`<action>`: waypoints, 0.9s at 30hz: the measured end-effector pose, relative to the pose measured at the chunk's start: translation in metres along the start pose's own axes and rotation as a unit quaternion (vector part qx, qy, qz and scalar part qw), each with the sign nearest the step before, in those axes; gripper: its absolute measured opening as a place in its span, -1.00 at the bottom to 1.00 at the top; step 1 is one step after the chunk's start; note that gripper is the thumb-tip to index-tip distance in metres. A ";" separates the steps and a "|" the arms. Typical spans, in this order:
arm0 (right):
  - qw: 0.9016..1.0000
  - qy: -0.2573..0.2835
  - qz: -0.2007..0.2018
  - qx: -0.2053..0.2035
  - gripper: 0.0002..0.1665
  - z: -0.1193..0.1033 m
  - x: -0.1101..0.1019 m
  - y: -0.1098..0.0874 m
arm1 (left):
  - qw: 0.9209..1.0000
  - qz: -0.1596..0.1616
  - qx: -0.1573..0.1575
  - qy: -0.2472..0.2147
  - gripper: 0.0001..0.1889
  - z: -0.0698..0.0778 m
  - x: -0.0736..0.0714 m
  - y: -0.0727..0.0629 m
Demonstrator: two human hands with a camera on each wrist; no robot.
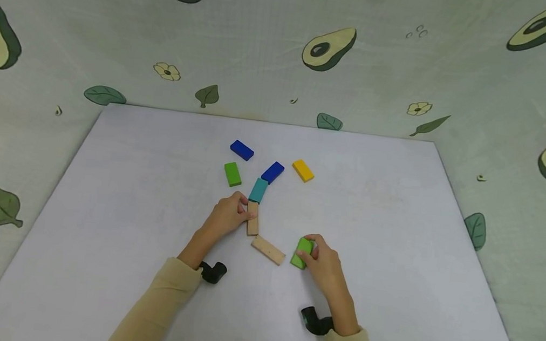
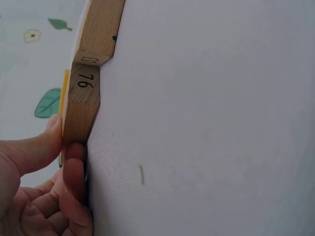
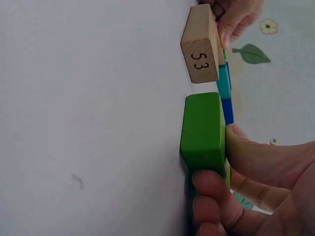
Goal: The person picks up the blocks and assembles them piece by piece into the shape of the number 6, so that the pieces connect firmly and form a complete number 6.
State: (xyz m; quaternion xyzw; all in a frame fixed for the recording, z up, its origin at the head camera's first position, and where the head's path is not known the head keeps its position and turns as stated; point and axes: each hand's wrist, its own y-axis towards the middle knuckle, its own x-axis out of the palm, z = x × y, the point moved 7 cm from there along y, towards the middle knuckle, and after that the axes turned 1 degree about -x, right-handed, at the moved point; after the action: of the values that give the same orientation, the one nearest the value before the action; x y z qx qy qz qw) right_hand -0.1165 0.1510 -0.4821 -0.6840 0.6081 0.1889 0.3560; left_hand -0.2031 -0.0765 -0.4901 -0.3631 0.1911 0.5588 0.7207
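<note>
My left hand (image 1: 227,213) pinches a plain wooden block (image 1: 252,228) between thumb and fingers; the left wrist view shows 76 on its end (image 2: 84,81). Touching its near end is a second wooden block (image 1: 268,250), set at an angle and marked 53 (image 3: 200,61). Beyond the left hand's block, a teal block (image 1: 258,191) and a dark blue block (image 1: 273,172) continue the curved line. My right hand (image 1: 325,264) holds a light green block (image 1: 302,252) by its sides, just right of block 53, with a small gap between them.
On the white tabletop (image 1: 395,219), a second dark blue block (image 1: 242,150) and another green block (image 1: 232,174) lie left of the line. A yellow block (image 1: 303,170) lies to its right. An avocado-patterned cloth (image 1: 264,45) hangs behind the table.
</note>
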 end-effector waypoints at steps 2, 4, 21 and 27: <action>1.000 0.003 0.006 -0.004 -0.55 0.000 -0.001 0.001 | 1.000 0.003 0.002 -0.001 -0.62 0.001 -0.001 -0.001; 1.000 0.006 0.013 -0.004 -0.58 -0.001 -0.001 0.000 | 1.000 0.006 0.003 -0.002 -0.62 0.002 -0.003 -0.001; 0.999 0.007 0.027 0.022 -0.58 -0.003 0.002 0.003 | 1.000 0.004 0.005 -0.009 -0.62 0.000 -0.002 -0.001; 0.999 0.015 0.016 0.035 -0.58 0.000 0.001 0.001 | 1.000 0.000 0.006 -0.012 -0.63 0.001 -0.001 -0.002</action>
State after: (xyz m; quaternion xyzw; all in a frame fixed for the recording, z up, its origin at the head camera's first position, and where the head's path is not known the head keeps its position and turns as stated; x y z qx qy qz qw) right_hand -0.1178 0.1506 -0.4830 -0.6638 0.6307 0.1631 0.3673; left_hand -0.2020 -0.0766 -0.4879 -0.3513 0.1859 0.5624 0.7251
